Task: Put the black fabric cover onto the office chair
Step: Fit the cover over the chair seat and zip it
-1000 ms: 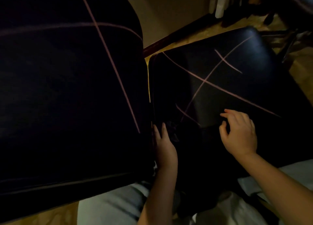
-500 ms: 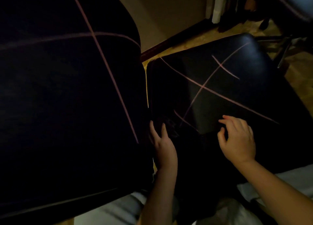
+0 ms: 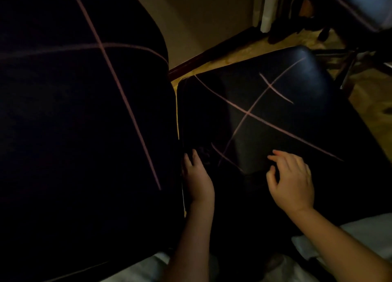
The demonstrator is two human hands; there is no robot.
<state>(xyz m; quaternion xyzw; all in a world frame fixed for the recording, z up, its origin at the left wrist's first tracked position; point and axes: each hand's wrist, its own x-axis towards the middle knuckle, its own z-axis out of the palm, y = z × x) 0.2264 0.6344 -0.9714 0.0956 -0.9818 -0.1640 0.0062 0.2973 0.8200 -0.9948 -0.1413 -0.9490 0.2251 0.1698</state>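
Frame is running v. dim, w/ a warm yellowish cast. Brightest bits are sitting top centre-right: strip of wood floor [image 3: 233, 54] & wall [image 3: 212, 16]. Black fabric cover [image 3: 275, 133] is catching a soft sheen at its far corner, fading to shadow on the near side. Backrest [image 3: 74, 122] is sinking into near-total black, texture lost. Left hand [image 3: 198, 182] & right hand [image 3: 293, 182] are showing mid-lit, slightly soft. Edges are bowing w/ wide-angle distortion; top-right corner is blurring.

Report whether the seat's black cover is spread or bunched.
Mostly spread: the black cover lies smooth, its pink lines straight; a small bunch sits by the left hand.
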